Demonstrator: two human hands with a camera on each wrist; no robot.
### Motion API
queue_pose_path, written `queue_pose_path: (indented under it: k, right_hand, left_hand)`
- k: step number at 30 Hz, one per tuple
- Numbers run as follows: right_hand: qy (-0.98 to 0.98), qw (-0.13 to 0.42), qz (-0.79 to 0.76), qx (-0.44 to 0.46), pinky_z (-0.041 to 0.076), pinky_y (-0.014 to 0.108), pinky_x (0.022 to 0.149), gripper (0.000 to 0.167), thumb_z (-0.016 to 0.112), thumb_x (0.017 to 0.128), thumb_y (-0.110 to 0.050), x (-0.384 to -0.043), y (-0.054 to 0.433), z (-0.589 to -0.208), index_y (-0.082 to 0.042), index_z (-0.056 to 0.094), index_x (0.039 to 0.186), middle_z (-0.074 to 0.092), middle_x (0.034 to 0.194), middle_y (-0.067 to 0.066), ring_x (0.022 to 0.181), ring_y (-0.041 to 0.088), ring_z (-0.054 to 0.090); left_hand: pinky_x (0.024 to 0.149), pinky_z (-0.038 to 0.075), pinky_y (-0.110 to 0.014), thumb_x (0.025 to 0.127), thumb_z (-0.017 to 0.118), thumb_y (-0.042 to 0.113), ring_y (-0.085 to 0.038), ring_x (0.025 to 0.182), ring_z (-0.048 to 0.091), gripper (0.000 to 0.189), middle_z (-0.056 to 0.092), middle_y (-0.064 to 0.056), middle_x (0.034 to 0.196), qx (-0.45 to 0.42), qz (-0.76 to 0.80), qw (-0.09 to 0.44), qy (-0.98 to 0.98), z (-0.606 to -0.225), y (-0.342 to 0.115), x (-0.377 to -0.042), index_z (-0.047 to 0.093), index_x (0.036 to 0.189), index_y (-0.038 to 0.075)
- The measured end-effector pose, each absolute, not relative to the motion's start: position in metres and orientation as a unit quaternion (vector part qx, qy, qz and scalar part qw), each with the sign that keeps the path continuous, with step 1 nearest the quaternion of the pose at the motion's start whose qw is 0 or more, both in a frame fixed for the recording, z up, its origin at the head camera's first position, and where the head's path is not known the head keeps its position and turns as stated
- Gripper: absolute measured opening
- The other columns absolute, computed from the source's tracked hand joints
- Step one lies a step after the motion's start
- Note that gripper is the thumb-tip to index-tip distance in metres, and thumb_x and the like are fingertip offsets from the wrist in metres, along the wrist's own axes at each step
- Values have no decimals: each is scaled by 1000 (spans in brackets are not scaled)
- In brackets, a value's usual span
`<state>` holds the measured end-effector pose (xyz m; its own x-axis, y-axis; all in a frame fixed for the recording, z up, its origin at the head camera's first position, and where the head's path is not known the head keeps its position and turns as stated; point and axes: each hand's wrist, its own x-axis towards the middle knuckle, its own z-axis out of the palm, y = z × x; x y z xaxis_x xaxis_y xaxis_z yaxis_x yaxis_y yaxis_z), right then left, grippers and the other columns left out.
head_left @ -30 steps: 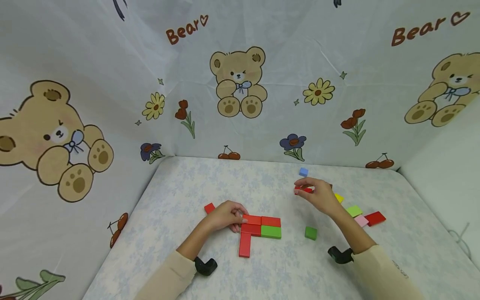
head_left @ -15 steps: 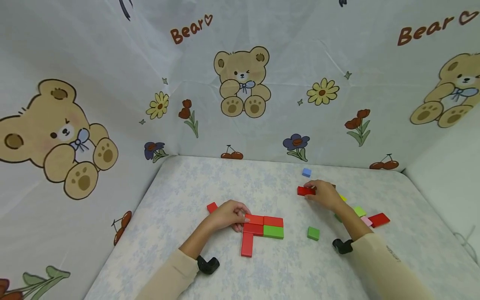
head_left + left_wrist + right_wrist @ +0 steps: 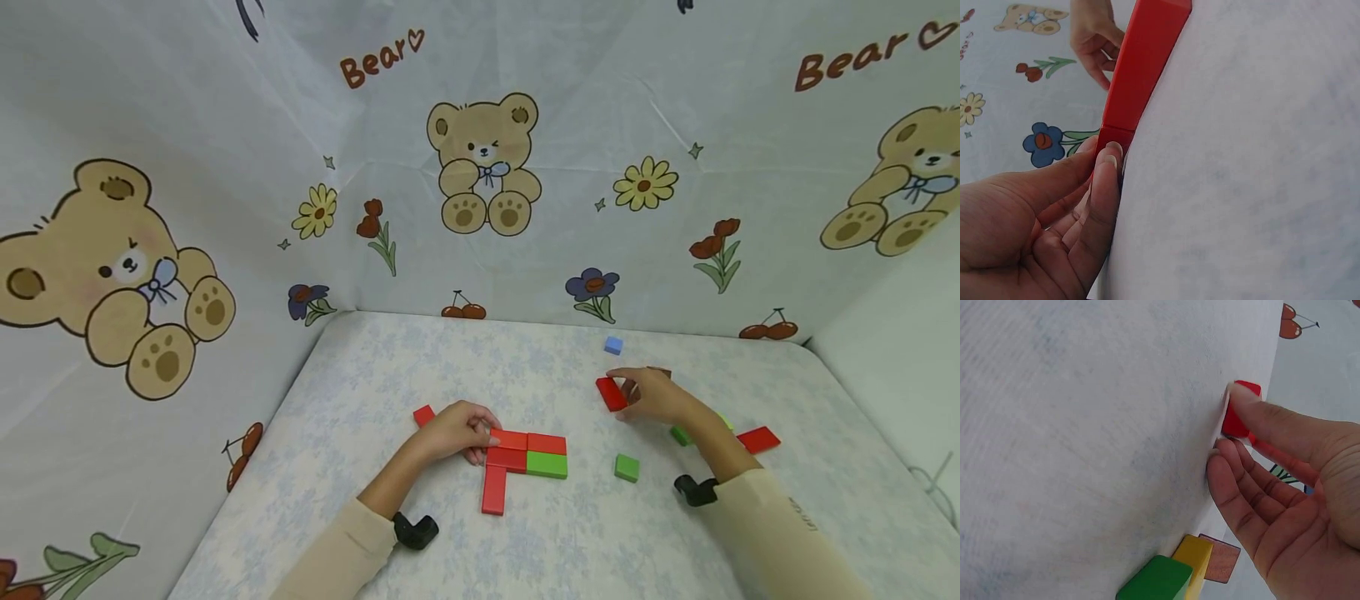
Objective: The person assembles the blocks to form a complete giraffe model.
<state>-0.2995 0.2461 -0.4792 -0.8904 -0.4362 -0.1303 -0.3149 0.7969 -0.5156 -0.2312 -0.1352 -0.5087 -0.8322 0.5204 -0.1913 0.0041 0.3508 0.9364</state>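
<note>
My left hand point(image 3: 459, 431) pinches the left end of a red block point(image 3: 510, 439) in the flat arrangement mid-table. That block lies in line with another red block point(image 3: 547, 445). Below them are a red block point(image 3: 507, 459) and a light green block point(image 3: 547, 465), side by side. A further red block point(image 3: 493, 490) points toward me beneath their left end. Farther right, my right hand point(image 3: 652, 396) holds a separate red block point(image 3: 611, 395) between thumb and fingers, close to the tabletop. In the right wrist view, the thumb hides part of this red block point(image 3: 1238, 415).
A red block point(image 3: 423, 416) pokes out behind my left hand. Around the right arm lie a green block point(image 3: 627, 467), a flat red block point(image 3: 759, 439), a brown block point(image 3: 659, 372) and a yellow block point(image 3: 1197, 553). Near the back edge is a small blue block point(image 3: 613, 345).
The red block in my right hand has turned from lying crosswise to slanting toward me, and the right hand has shifted slightly right. My left hand stays at the arrangement.
</note>
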Motion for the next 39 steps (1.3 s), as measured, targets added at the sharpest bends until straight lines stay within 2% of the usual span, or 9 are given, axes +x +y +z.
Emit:
queue_pose_path:
  k: [4,9,15,18,21,26,30,39]
  right_hand:
    - [936,129,-257,-203,59,33,75,60,85,80,-6,-301,250,-481,3,57,132,63,97,9,86,22,60]
    - [934,117,-264,-209,56,28,72,58,88,80,-15,-300,252,-483,5,58,125,63,92,6,83,20,59]
    - [937,93,-270,-199,56,25,69,62,89,79,-23,-291,251,-482,3,60,127,65,105,13,83,20,59]
    - [937,83,-279,-191,55,26,65,63,90,79,-24,-283,248,-479,2,61,128,65,115,17,81,20,59]
    - [935,74,-289,-193,56,26,63,61,90,78,-25,-273,245,-475,0,62,127,65,118,16,83,22,61]
    - [926,64,-306,-213,57,25,65,57,89,80,-25,-254,236,-470,-2,63,124,67,116,11,90,26,65]
    - [923,63,-307,-224,57,23,68,56,88,81,-24,-239,230,-466,-3,62,126,67,117,10,91,24,66]
    - [924,66,-297,-231,56,22,63,57,88,81,-29,-209,215,-461,-6,62,126,68,112,3,89,20,65]
  left_hand:
    - [55,60,-31,94,73,7,-17,56,67,14,68,-13,70,165,546,237,787,-509,-135,-231,71,107,5]
    - [55,60,-31,94,72,6,-17,56,67,14,68,-13,70,166,548,235,785,-508,-135,-231,71,108,4]
    - [54,60,-30,93,73,7,-16,54,66,15,67,-12,68,166,548,235,786,-505,-133,-230,71,108,4]
    - [53,59,-30,93,74,7,-16,53,66,15,67,-12,67,165,548,234,786,-505,-133,-231,72,108,4]
    - [53,59,-30,93,74,7,-16,53,66,15,67,-12,67,163,548,236,786,-506,-133,-231,72,108,4]
    - [54,60,-30,93,74,7,-16,54,67,15,67,-13,68,164,547,237,786,-508,-135,-231,72,108,5]
    - [54,60,-30,93,74,8,-17,54,67,16,67,-12,68,164,549,236,785,-509,-136,-231,71,108,5]
    - [54,60,-30,92,75,8,-17,54,67,16,67,-12,68,162,548,238,785,-511,-135,-232,71,108,5]
